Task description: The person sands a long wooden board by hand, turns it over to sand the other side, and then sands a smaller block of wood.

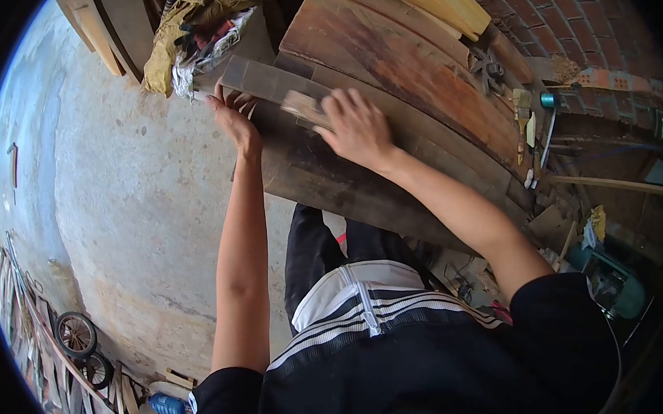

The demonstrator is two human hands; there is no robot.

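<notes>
My left hand [237,123] is closed around the near edge of a dark wooden board [257,81], close to its left end. Some of its fingers are hidden by the board. My right hand [359,131] grips a small, light wooden block [302,105], which lies against the board's upper face. The block is slightly blurred, and its underside is hidden. Beneath the board is a dark wooden bench top [322,181]. Wide reddish-brown planks [407,73] lie on the far side of the board.
A yellow cloth sack [166,54] sits beyond my left hand. To the right lie a paintbrush [521,108] and a teal spool [547,100] near a brick wall [562,3]. Concrete floor [141,203] spreads left, with wheels [76,334] and scrap wood. A green machine [613,281] stands lower right.
</notes>
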